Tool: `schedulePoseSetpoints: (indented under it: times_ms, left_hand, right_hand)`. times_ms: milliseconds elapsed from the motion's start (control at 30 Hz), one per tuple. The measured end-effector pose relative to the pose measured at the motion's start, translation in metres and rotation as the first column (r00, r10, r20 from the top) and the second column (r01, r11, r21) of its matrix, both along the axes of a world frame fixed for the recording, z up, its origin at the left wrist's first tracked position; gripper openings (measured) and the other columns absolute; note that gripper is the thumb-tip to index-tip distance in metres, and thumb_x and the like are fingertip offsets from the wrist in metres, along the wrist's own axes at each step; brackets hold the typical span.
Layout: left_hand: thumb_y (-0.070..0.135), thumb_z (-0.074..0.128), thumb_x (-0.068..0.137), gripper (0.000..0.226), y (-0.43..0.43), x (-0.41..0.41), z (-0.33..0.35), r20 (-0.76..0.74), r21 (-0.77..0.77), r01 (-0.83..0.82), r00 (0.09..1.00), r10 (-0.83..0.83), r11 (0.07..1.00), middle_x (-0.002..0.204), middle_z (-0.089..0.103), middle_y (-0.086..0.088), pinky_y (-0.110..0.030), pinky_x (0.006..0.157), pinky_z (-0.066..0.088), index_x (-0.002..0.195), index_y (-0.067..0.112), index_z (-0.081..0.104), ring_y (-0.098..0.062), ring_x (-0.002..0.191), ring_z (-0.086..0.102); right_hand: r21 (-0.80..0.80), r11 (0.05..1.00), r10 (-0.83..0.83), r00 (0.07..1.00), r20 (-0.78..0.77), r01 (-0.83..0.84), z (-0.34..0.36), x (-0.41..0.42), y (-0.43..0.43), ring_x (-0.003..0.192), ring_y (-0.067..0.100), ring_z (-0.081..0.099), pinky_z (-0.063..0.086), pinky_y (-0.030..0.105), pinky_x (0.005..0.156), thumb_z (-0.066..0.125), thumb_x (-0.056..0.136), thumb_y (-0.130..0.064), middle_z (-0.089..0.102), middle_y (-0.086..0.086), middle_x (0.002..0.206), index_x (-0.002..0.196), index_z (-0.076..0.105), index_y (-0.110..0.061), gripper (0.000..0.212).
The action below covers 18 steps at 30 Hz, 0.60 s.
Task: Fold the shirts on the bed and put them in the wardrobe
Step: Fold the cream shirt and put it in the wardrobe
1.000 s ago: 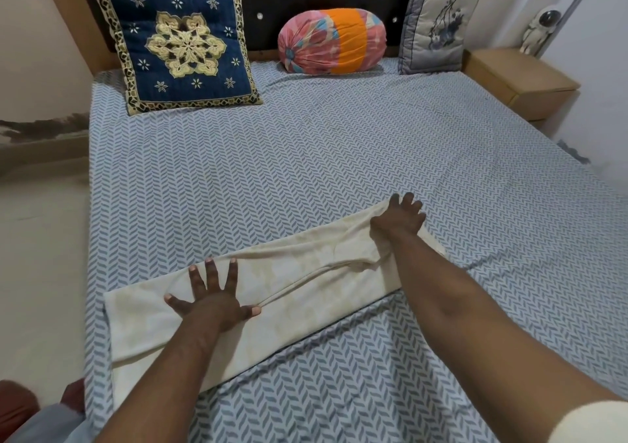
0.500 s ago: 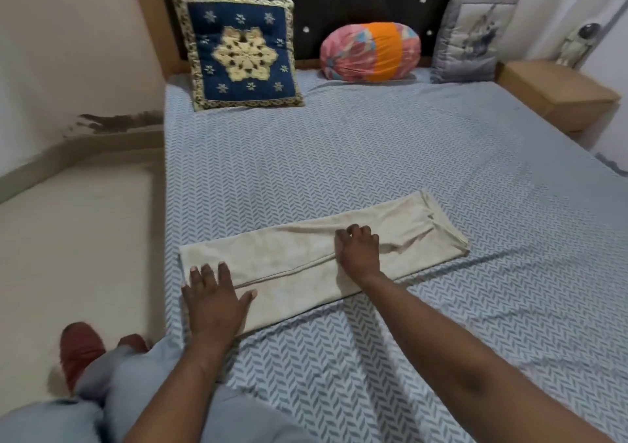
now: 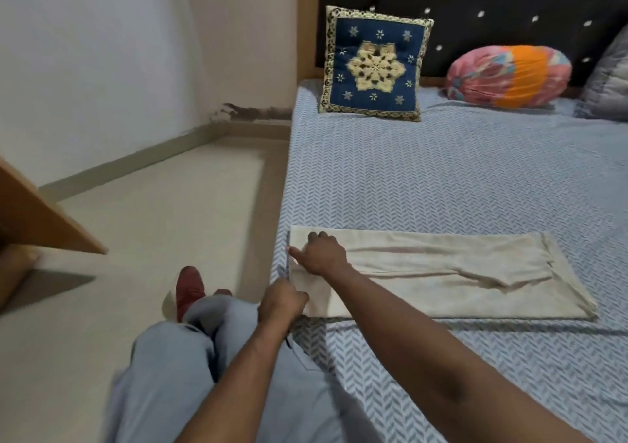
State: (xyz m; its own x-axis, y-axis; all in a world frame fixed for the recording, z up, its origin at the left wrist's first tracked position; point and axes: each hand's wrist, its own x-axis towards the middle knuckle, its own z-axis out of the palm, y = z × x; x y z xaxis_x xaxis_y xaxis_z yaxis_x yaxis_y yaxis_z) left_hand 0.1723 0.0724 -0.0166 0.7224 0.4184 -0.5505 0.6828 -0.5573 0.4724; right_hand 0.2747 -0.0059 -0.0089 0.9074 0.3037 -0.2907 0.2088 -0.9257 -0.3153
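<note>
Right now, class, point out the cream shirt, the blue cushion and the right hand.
cream shirt (image 3: 441, 272), head view, flat middle of cloth
blue cushion (image 3: 373, 67), head view, central star pattern
right hand (image 3: 324, 255), head view, back of hand

**Cushions, a wall and a floor**

A square dark blue cushion with a gold flower star and a gold border (image 3: 373, 65) stands up. It leans back on the black padded headboard with little shiny studs (image 3: 509, 7). To its right lies a round pink and orange bolster pillow (image 3: 509, 76). A grey cushion (image 3: 608, 82) peeks in at the right edge, just beside the bolster. On the left is a pale cream floor (image 3: 153, 221) and a white wall (image 3: 102, 52). Low on the wall sits a dark brown patch (image 3: 251, 112). A light brown wooden board (image 3: 37, 218) pokes in from the left edge.
</note>
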Motion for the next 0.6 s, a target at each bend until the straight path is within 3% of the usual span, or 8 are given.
schedulePoseSetpoints:
  times_ms: [100,233,333,400,500,533,600]
  left_hand:
    - [0.034,0.063,0.084,0.047,0.003,-0.001,-0.005,0.009,0.003,0.052,0.999,-0.052,0.999,0.126,0.062,-0.014,-0.038,0.094,0.049,0.124,0.011,0.057,-0.033,0.115,0.059]
    - [0.037,0.064,0.085,0.046,0.005,-0.005,-0.007,0.082,-0.007,0.06,0.995,-0.06,0.998,0.123,0.064,-0.013,-0.037,0.091,0.05,0.122,0.011,0.059,-0.032,0.113,0.06]
    - [0.031,0.065,0.084,0.043,0.0,-0.006,0.0,0.179,-0.072,0.057,0.983,-0.043,0.996,0.119,0.065,-0.01,-0.033,0.089,0.049,0.121,0.011,0.058,-0.031,0.111,0.059]
    - [0.027,0.066,0.079,0.036,-0.008,-0.01,0.009,0.269,-0.148,0.052,0.963,-0.01,0.988,0.103,0.066,-0.003,-0.031,0.083,0.049,0.112,0.016,0.057,-0.029,0.103,0.061]
    - [0.025,0.064,0.068,0.038,-0.027,-0.012,0.016,0.36,-0.152,0.11,0.932,-0.049,0.982,0.096,0.068,0.001,-0.034,0.08,0.053,0.105,0.02,0.059,-0.023,0.092,0.064]
    - [0.021,0.064,0.069,0.04,-0.035,-0.012,0.016,0.382,-0.108,0.152,0.919,-0.1,0.982,0.1,0.068,0.0,-0.033,0.08,0.052,0.109,0.02,0.06,-0.022,0.093,0.064]
    - [0.013,0.062,0.075,0.046,-0.055,-0.01,0.016,0.401,0.001,0.253,0.886,-0.232,0.968,0.11,0.064,-0.003,-0.03,0.083,0.048,0.12,0.02,0.059,-0.023,0.099,0.061]
  right_hand:
    - [-0.083,0.996,-0.046,0.998,-0.047,0.042,0.007,0.002,0.026,0.123,0.031,0.049,0.042,0.038,0.097,0.07,0.074,-0.062,0.051,0.013,0.131,0.137,0.042,-0.005,0.089]
    - [-0.125,0.99,-0.069,0.997,-0.015,0.067,0.005,0.004,0.039,0.115,0.025,0.057,0.044,0.031,0.086,0.072,0.078,-0.042,0.059,0.008,0.124,0.128,0.044,-0.007,0.067]
    - [0.003,0.992,-0.127,0.989,-0.077,0.128,0.009,0.012,0.029,0.116,0.028,0.059,0.046,0.033,0.087,0.065,0.084,-0.04,0.06,0.009,0.124,0.129,0.044,-0.008,0.058]
    - [0.157,0.959,-0.202,0.959,-0.197,0.234,0.014,0.023,0.009,0.113,0.032,0.059,0.048,0.037,0.087,0.063,0.084,-0.04,0.06,0.012,0.12,0.13,0.043,-0.011,0.058]
    - [0.438,0.789,-0.274,0.884,-0.379,0.432,0.02,0.036,-0.034,0.079,0.025,0.063,0.052,0.03,0.063,0.062,0.073,-0.026,0.061,0.01,0.09,0.106,0.051,-0.013,0.036]
    - [0.475,0.735,-0.29,0.858,-0.425,0.484,0.02,0.038,-0.048,0.065,0.02,0.057,0.045,0.024,0.051,0.061,0.074,-0.018,0.055,0.008,0.078,0.094,0.052,-0.012,0.023]
    - [0.466,0.683,-0.336,0.808,-0.483,0.563,0.02,0.042,-0.075,0.051,0.017,0.043,0.03,0.018,0.043,0.058,0.078,-0.009,0.046,0.007,0.066,0.084,0.053,-0.01,0.008]
